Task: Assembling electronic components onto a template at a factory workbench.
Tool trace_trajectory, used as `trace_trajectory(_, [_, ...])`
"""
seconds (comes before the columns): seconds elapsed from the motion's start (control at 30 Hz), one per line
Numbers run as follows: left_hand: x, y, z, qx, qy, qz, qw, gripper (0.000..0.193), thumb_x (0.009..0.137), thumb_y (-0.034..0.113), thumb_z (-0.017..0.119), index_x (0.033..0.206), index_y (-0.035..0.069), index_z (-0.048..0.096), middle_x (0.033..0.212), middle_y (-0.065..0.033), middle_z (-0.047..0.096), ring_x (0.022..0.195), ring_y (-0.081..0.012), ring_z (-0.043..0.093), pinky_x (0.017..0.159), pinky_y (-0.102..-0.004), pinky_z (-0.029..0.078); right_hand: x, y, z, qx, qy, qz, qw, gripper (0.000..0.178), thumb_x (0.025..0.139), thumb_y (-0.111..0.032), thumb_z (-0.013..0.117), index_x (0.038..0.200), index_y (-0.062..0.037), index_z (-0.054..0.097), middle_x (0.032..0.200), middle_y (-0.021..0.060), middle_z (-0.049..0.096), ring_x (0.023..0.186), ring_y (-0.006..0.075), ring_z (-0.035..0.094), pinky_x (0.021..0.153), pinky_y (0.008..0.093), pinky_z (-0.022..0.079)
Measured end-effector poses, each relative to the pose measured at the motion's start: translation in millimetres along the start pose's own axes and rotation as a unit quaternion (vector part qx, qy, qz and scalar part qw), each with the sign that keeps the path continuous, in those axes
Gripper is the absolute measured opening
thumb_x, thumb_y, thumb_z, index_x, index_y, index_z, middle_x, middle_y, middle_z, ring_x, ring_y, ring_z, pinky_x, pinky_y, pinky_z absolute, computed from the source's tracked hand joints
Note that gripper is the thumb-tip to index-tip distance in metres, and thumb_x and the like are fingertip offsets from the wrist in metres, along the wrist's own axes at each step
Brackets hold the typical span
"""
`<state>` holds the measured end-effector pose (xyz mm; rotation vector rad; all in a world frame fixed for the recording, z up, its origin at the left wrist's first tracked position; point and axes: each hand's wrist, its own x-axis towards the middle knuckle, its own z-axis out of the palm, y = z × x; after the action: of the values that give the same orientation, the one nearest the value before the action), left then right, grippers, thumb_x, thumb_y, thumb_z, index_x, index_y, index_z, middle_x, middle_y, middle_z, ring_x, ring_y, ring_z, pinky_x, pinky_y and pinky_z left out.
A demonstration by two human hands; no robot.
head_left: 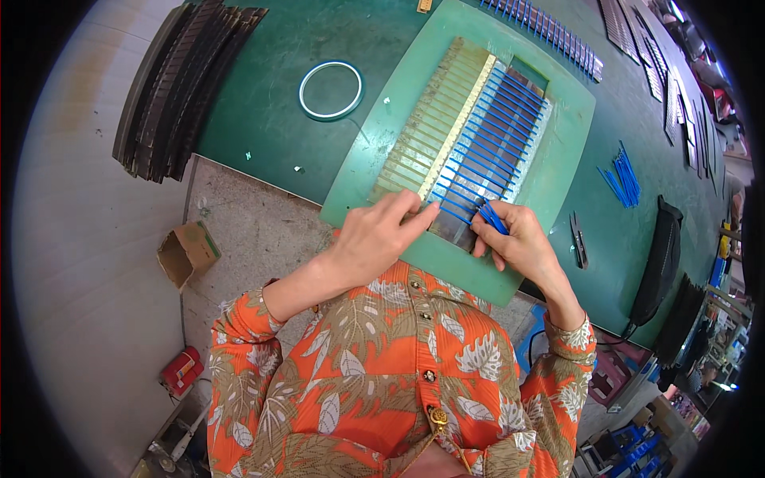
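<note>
Head view — right grip (pixel 516 239) holds blue strips (pixel 492 217) near green board's (pixel 570 139) right edge.

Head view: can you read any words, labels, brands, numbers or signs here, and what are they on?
None reads clearly enough to quote.
Pale strip on the green board: fine marks, too small to read.
Small yellow piece at the top edge: dark marks, too small to read.
Red box: pale marking, too blurred to read.
Cardboard box: greenish patch, nothing legible.
</note>
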<state>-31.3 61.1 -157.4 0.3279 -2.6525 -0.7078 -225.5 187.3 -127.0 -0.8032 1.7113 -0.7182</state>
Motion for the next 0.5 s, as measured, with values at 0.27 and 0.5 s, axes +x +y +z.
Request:
trace_trajectory(0.27, [0.4,-0.8,1.2,0.022,-0.034,0.013,0.999,0.039,0.076,0.000,0.060,0.114,0.006,0.060,0.090,-0.0061,0.051,0.068,-0.0199,0.059,0.055,-0.0304,0.049,-23.4,-12.2,-12.6,-0.051,0.047,-0.008,0.998,0.022,0.085,-0.005,0.061,0.105,-0.0039,0.052,0.062,0.0027,0.060,0.042,0.0063,0.047,0.040,0.0224,0.036])
trace_trajectory(0.5, [12.0,26.1,-9.2,-0.348,-0.088,-0.157,0.920,0.023,0.085,0.004,0.061,0.108,0.005,0.060,0.085,-0.0032,0.057,0.059,-0.0076,0.056,0.048,-0.0232,0.044,-20.7,-10.8,21.1,0.014,0.016,-0.111,0.994,0.048,0.083,0.000,0.062,0.126,-0.0068,0.042,0.071,0.0032,0.059,0.059,0.0075,0.057,0.053,0.0229,0.045])
